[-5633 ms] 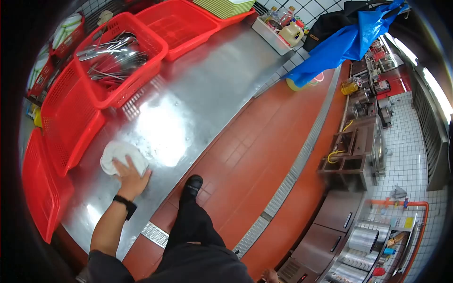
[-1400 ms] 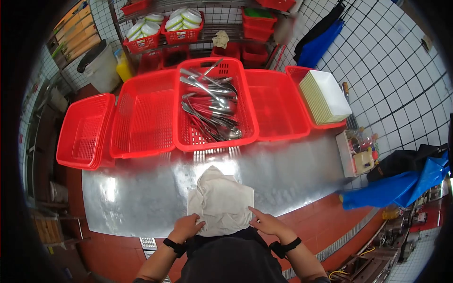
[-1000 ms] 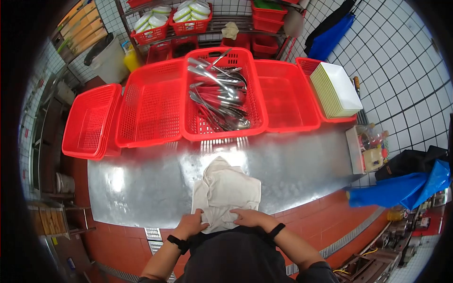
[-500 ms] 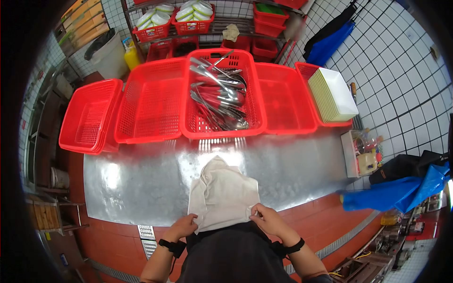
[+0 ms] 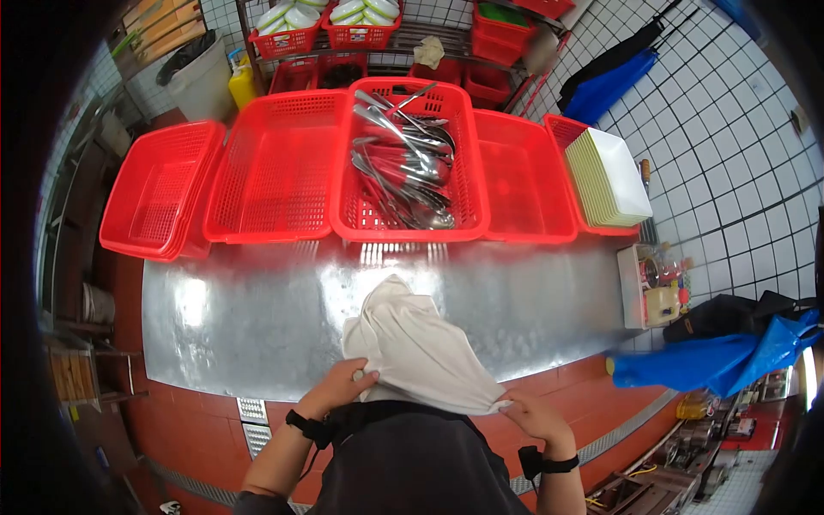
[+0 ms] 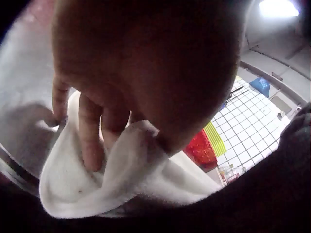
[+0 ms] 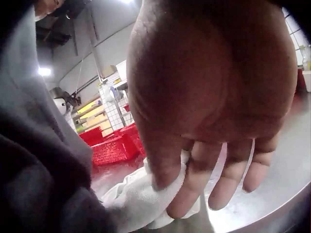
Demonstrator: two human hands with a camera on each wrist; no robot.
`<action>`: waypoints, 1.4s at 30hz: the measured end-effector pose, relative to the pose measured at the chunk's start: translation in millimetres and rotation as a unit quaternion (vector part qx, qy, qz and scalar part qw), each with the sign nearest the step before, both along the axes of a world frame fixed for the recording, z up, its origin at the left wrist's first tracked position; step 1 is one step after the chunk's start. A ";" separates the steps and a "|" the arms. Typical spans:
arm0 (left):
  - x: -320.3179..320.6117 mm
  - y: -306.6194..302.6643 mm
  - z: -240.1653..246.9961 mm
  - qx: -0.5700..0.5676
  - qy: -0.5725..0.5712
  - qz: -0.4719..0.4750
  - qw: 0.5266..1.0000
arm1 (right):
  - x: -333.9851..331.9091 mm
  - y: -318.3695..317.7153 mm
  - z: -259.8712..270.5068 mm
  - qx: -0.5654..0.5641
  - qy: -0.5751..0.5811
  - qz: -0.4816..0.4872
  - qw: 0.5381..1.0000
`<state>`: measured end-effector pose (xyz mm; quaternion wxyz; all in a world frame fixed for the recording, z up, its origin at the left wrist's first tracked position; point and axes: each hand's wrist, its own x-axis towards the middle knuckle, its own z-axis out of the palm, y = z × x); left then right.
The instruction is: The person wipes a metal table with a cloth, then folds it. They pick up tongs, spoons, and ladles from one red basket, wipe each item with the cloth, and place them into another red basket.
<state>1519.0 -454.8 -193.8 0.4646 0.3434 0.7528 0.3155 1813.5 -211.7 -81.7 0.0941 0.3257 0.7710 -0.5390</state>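
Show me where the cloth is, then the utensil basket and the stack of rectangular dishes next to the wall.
Cloth [image 5: 412,348]: head view, middle of its spread fabric.
Utensil basket [image 5: 412,234]: head view, front rim.
Stack of dishes [image 5: 621,176]: head view, white inside of the end dish.

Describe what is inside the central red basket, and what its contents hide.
The central red basket holds a jumbled heap of metal utensils, some long handles crossing. The heap covers the floor beneath it, so anything lowest down cannot be seen.
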 end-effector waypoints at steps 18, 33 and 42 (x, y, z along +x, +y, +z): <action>1.5 27.4 153.4 0.425 -0.065 0.012 0.903 | 62.3 13.6 106.8 -0.085 0.490 -0.207 0.843; 15.0 36.6 146.3 0.139 0.064 -0.072 0.986 | 88.4 2.2 79.2 -0.070 0.474 -0.320 0.817; 28.8 42.2 125.4 0.095 0.184 -0.060 0.977 | 85.1 -2.3 93.0 -0.047 0.432 -0.253 0.864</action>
